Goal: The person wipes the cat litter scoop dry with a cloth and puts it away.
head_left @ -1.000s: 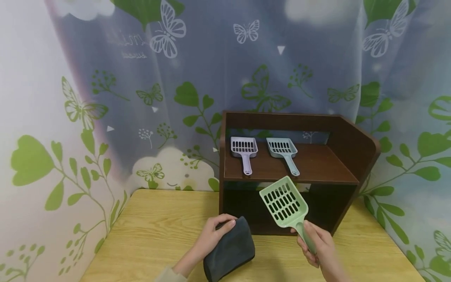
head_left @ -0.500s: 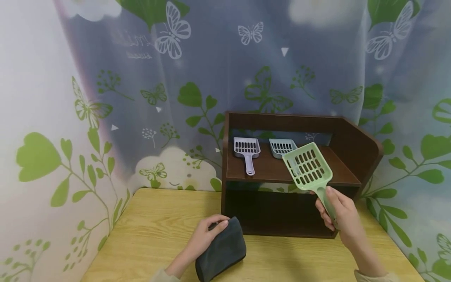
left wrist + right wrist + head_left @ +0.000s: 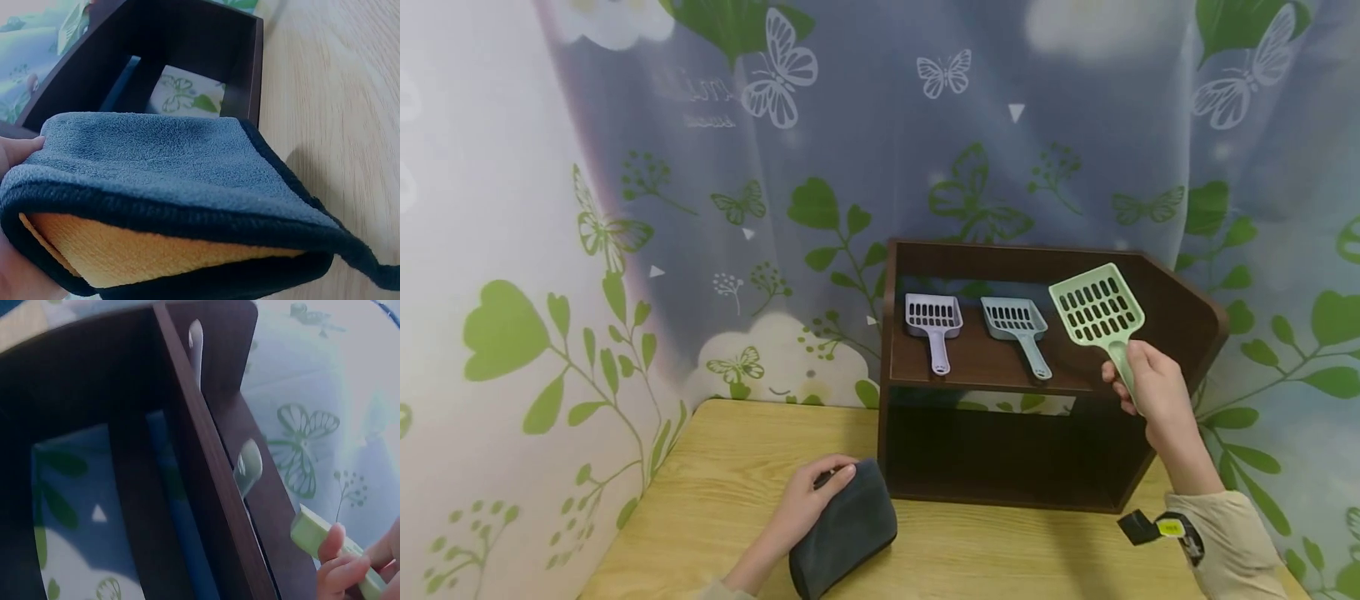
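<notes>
My right hand (image 3: 1161,392) grips the handle of a light green slotted litter scoop (image 3: 1097,307), raised before the right part of the upper shelf. In the right wrist view, fingers (image 3: 344,569) wrap the scoop's handle, and most of its head is out of view. A lilac litter scoop (image 3: 938,337) and a grey-blue litter scoop (image 3: 1028,342) lie side by side on that shelf, handles toward me. My left hand (image 3: 812,496) holds a folded dark grey cloth (image 3: 850,525) low over the table. The left wrist view shows the cloth's orange inner side (image 3: 162,250) and black edging.
The dark brown two-tier shelf unit (image 3: 985,500) stands on the light wooden table (image 3: 737,450), its lower compartment facing me. Behind hangs a curtain (image 3: 850,125) printed with butterflies and leaves. A black strap with a yellow label (image 3: 1172,527) is on the right sleeve.
My right hand has lifted the green scoop up and right, from below the grey-blue scoop to beside it. The left hand with the cloth has shifted slightly left in view.
</notes>
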A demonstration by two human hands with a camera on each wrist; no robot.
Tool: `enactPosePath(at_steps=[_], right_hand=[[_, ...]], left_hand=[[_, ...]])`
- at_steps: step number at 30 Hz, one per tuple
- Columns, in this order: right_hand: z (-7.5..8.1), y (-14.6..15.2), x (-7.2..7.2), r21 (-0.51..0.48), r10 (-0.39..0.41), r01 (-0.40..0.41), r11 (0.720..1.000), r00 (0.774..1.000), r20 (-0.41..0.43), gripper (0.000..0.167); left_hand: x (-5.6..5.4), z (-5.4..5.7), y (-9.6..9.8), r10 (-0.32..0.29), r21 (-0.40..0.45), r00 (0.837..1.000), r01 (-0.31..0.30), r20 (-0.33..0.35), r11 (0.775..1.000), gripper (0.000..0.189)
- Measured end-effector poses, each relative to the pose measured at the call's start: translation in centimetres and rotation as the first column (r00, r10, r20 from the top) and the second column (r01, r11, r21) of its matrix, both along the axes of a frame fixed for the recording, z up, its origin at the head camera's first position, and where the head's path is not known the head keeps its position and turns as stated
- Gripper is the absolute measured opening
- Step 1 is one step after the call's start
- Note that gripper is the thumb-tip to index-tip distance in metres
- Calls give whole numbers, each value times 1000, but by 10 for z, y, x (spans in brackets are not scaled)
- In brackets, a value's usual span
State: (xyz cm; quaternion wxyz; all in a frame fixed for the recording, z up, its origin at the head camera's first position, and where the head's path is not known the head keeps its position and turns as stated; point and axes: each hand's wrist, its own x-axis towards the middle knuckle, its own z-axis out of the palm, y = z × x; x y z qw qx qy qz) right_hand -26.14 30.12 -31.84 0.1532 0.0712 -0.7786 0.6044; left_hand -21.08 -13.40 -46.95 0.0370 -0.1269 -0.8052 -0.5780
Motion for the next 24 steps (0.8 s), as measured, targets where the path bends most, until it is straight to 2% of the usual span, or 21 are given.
enactPosePath(at_steps=[4,9,16,24], right_hand=[[7,6,-15,148,-81,73,986,996,46,41],[13,9,-31,266,-111,84,960,990,90,45],[15,16,-45,320,-115,55,946,979,171,46],[14,26,-55,343,-71,-25,939,962,263,53]], left_hand=[[1,0,-12,31,-6,1000,-31,2,1000,27],[1,2,-26,86,-20,996,-86,0,996,24],[0,4,-42,168,-45,986,-168,-8,985,21],[0,4,-54,200,-59,979,-202,-31,978,21]])
